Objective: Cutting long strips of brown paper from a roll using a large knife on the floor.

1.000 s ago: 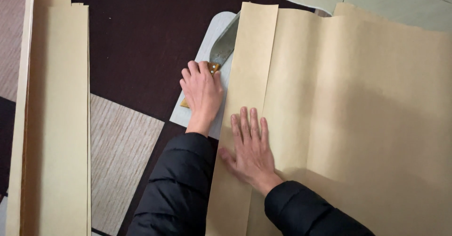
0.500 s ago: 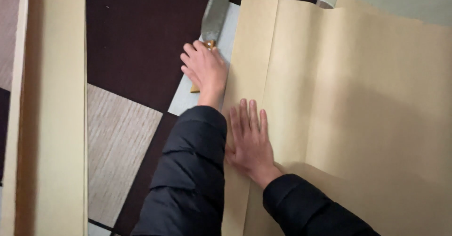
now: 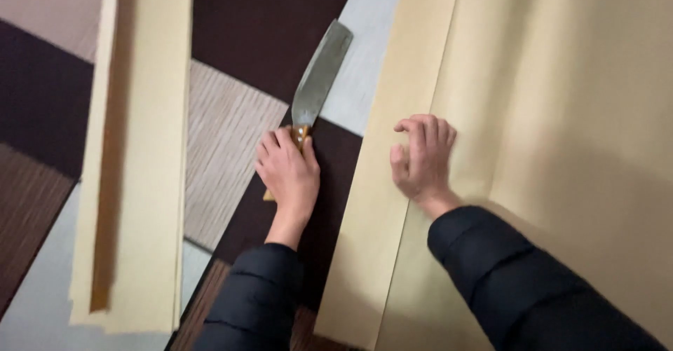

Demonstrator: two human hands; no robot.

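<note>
My left hand (image 3: 289,172) grips the wooden handle of a large knife (image 3: 319,78) with a broad grey blade that lies flat on the patterned carpet, pointing away from me. The knife is just left of a big sheet of tan paper (image 3: 547,113), apart from its folded edge. My right hand (image 3: 422,156) rests on that sheet near the fold, fingers curled and pressing down. Both arms wear black padded sleeves.
A stack of long cut tan paper strips (image 3: 137,148) lies on the left. The carpet (image 3: 231,134) underneath has dark brown, beige and pale grey patches.
The knife has come out from under the folded edge and now lies on the carpet beside the sheet. My right hand's fingers went from spread flat to curled.
</note>
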